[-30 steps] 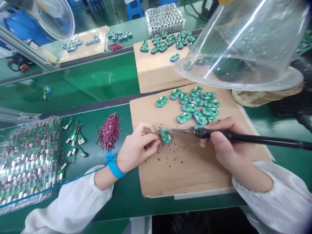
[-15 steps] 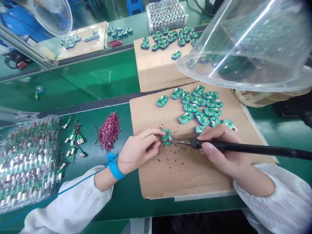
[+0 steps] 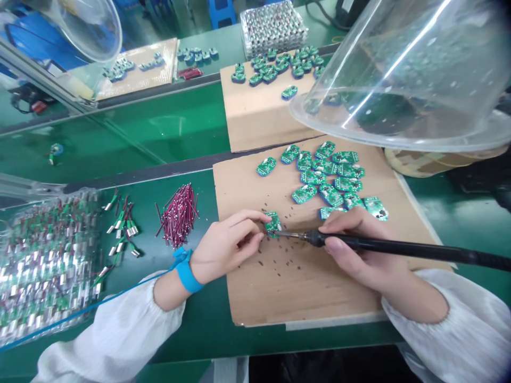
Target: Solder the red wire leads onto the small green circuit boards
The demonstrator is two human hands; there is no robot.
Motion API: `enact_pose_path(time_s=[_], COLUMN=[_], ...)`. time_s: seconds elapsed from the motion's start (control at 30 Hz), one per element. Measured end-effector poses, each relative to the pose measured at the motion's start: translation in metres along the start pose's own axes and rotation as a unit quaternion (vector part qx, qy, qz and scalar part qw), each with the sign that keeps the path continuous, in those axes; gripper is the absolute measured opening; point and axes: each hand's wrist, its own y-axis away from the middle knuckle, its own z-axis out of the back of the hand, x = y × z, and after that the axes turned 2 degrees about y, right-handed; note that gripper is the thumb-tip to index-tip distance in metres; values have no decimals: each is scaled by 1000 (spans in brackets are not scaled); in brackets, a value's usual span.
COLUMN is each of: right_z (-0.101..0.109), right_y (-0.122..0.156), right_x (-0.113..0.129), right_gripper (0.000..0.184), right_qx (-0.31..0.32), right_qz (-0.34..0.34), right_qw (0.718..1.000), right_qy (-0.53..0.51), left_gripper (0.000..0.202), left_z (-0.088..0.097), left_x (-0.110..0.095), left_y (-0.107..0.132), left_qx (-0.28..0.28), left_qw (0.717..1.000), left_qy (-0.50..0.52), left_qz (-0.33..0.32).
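Observation:
My left hand (image 3: 227, 243), with a blue wrist strap (image 3: 187, 270), pinches a small green circuit board (image 3: 273, 222) against the brown work board (image 3: 303, 276). A black soldering iron (image 3: 383, 246) lies across from the right, gripped like a pen by my right hand (image 3: 359, 250). Its metal tip touches the board's lower right edge. A cluster of several green circuit boards (image 3: 327, 178) lies just behind my right hand.
A bundle of red wires (image 3: 179, 213) and loose wired parts (image 3: 122, 229) lie left of the work board. A clear tray of parts (image 3: 40, 260) is at far left. A big clear plastic hood (image 3: 403, 80) overhangs the right. A second board with more circuit boards (image 3: 259, 106) sits behind.
The soldering iron's tip dropped from the top of the held circuit board to its lower right edge. My left fingers shifted a little on the circuit board.

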Motion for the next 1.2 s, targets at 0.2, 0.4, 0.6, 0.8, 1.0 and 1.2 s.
enact_pose_path(time_s=[0.2, 0.4, 0.6, 0.8, 1.0, 1.2], right_z=[0, 0, -1, -1, -1, -2], right_y=[-1, 1, 0, 0, 2, 0], right_x=[0, -2, 0, 0, -2, 0], right_gripper=[16, 14, 13, 17, 12, 14], right_qx=[3, -3, -7, 2, -11, -2], right_qz=[6, 9, 7, 11, 1, 6], right_qw=[1000, 999, 999, 999, 1000, 999], right_qy=[1, 31, 53, 32, 13, 43], left_gripper=[12, 12, 13, 13, 14, 16], left_z=[-1, -3, -2, 0, 0, -1], left_x=[-1, -1, -2, -2, -1, -2], left_y=[-1, -2, -2, -2, -2, -4], left_qx=[-8, -13, -8, -5, -5, -9], left_qw=[1000, 1000, 1000, 1000, 1000, 1000], left_qy=[-13, -14, -5, -3, 1, 3], left_qz=[11, 13, 15, 16, 19, 27])
